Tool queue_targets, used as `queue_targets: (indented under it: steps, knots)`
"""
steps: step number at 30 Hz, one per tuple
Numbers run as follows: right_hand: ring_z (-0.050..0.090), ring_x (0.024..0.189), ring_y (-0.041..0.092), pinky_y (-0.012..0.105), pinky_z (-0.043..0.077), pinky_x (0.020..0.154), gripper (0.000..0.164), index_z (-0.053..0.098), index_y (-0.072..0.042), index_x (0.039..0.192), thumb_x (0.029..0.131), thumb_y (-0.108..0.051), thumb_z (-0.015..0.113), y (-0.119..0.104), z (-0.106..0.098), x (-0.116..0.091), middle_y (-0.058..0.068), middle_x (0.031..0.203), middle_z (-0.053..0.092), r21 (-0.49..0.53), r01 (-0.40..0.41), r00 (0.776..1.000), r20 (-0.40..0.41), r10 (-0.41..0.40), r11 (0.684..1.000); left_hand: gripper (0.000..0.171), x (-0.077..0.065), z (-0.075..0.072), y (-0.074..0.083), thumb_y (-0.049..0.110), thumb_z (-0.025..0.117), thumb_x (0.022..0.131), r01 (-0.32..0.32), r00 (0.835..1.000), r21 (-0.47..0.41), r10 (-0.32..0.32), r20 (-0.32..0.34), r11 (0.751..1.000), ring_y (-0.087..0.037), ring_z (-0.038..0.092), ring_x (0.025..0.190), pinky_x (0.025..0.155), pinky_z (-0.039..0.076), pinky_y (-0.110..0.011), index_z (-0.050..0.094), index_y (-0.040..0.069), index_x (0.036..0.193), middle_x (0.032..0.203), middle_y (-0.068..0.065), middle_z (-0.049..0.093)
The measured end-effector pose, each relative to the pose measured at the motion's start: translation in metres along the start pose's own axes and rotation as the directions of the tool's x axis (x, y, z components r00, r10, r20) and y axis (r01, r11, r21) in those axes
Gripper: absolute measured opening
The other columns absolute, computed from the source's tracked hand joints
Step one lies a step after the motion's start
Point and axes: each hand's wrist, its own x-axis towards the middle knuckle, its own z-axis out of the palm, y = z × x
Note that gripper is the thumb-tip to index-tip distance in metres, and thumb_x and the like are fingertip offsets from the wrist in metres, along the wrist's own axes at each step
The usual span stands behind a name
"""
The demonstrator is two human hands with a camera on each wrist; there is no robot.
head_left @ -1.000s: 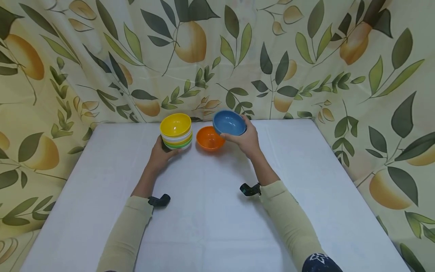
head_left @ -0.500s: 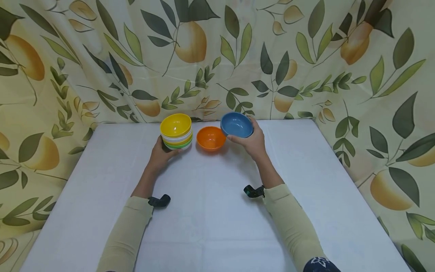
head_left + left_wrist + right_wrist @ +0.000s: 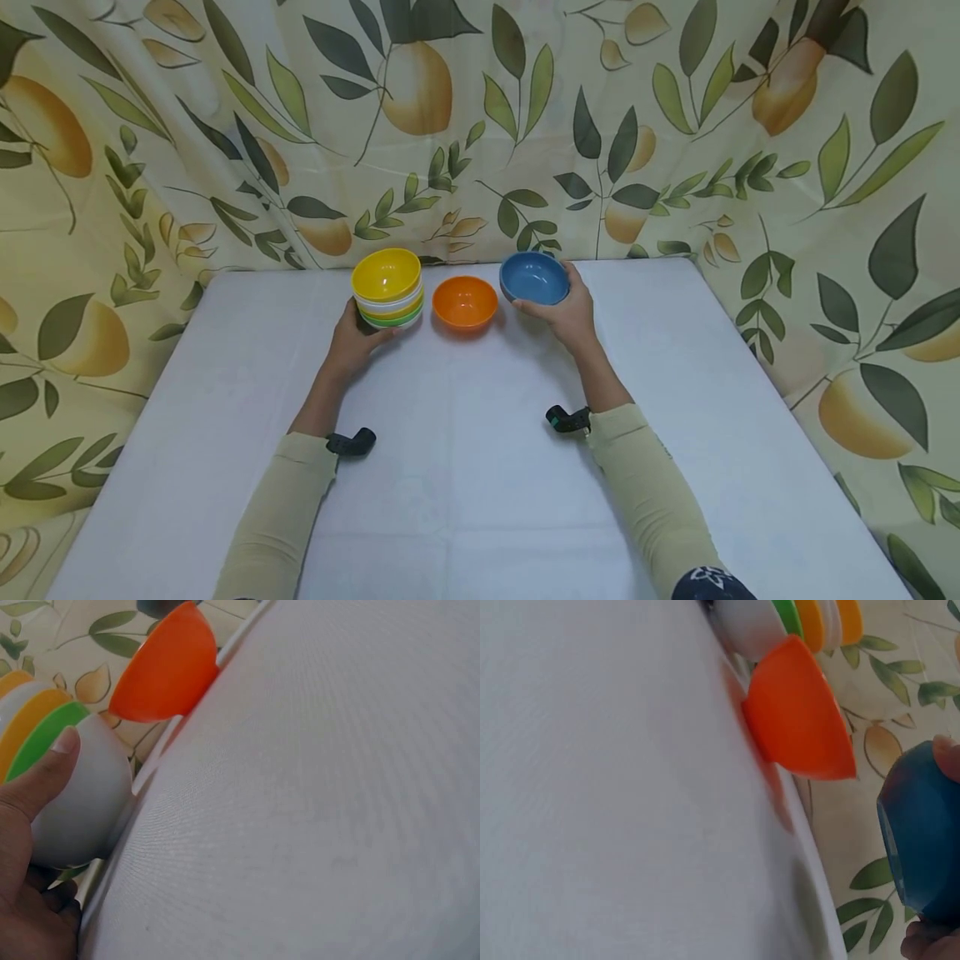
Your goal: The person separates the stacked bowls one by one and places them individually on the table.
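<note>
Glossy blue round bowl [image 3: 534,280]: mouth up, axis apparently near-vertical; right hand [image 3: 572,315] grips its right side. Left hand [image 3: 356,342] grips yellow-white-green bowl stack [image 3: 388,292].

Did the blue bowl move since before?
Yes, to the right: in the head view, the blue bowl partly covered the orange bowl earlier, and now it doesn't.

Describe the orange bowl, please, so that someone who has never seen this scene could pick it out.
Start at the white table and follow it to its far edge, by the patterned cloth. There the left hand grips a stack of bowls and the right hand holds a blue bowl. The orange bowl sits between them, the only one neither stacked nor held.
</note>
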Motion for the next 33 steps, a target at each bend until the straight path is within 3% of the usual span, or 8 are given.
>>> queue_targets:
  steps: [13, 33]
  knots:
    - [0.037, 0.146, 0.044, 0.059, 0.038, 0.119, 0.113, 0.029, -0.005, 0.164, 0.076, -0.032, 0.096, 0.018, -0.003, 0.002, 0.022, 0.163, 0.036, -0.078, -0.103, 0.995, 0.002, 0.104, 0.992, 0.105, 0.000, 0.000, 0.000, 0.027, 0.089, 0.086, 0.016, 1.000, 0.001, -0.016, -0.002, 1.000, -0.032, 0.027, 0.155, 0.129, 0.013, -0.055, 0.023, 0.012, 0.165, 0.166, -0.012, 0.036]
    - [0.038, 0.144, 0.046, 0.061, 0.038, 0.118, 0.122, 0.026, -0.003, 0.165, 0.073, -0.040, 0.097, 0.041, -0.004, 0.004, 0.026, 0.162, 0.035, -0.127, -0.131, 0.985, 0.095, 0.144, 0.983, 0.104, 0.001, 0.000, 0.000, 0.028, 0.090, 0.085, -0.007, 1.000, -0.001, 0.007, -0.008, 1.000, -0.031, 0.029, 0.155, 0.129, 0.016, -0.052, 0.025, 0.011, 0.164, 0.164, -0.012, 0.038]
